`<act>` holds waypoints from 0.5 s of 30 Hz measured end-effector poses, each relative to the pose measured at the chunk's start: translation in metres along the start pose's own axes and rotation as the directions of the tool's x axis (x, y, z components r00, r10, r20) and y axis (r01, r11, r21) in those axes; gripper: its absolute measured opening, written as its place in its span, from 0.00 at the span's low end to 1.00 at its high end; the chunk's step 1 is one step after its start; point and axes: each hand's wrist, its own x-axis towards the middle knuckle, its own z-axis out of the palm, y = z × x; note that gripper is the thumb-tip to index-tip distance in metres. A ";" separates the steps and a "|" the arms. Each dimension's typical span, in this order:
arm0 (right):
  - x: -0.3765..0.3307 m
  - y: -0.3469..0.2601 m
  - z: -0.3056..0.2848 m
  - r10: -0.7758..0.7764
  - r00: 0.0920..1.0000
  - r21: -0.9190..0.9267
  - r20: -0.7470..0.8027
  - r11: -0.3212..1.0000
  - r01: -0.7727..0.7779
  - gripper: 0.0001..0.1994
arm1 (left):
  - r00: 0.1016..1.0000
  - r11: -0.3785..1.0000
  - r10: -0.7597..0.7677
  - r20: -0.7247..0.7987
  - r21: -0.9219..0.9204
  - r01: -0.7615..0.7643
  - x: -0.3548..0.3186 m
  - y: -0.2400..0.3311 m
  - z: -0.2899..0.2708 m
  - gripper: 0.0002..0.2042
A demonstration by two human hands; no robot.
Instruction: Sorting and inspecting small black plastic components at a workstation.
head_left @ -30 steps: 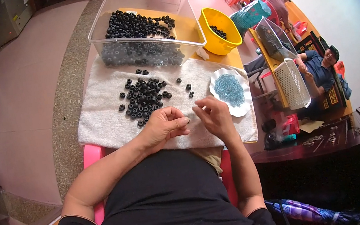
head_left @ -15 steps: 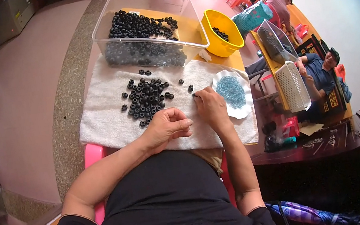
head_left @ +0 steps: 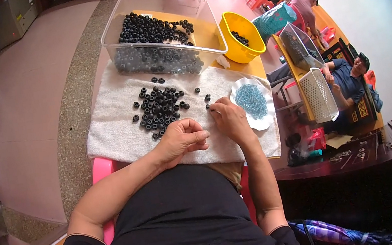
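My left hand [head_left: 184, 137] hovers over the near edge of the white towel [head_left: 112, 135], thumb and fingers pinched together. Whatever may be in that pinch is too small to make out. My right hand [head_left: 230, 118] reaches down to the towel, its fingertips closed on a small black round part [head_left: 208, 106]. Just beyond stand two more such parts. A loose pile of black round parts [head_left: 159, 106] with holes lies to the left. Right of my right hand, a white scalloped dish [head_left: 270, 120] holds many small clear bluish pieces [head_left: 252, 101].
Behind the towel stands a clear plastic bin [head_left: 110, 23] with many black parts, beside a yellow tub [head_left: 242, 56] holding some more. To the right are a white perforated basket [head_left: 321, 96], a clear box [head_left: 298, 46] and a person in dark blue [head_left: 346, 77].
My right hand has shifted slightly left, with the small black part at its fingertips. The left hand keeps its pinch in nearly the same place.
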 end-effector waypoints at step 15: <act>-0.007 0.008 -0.001 -0.071 0.997 0.083 0.015 0.994 0.070 0.04 | 1.000 1.000 -0.008 -0.008 0.021 0.009 -0.003 0.002 0.003 0.06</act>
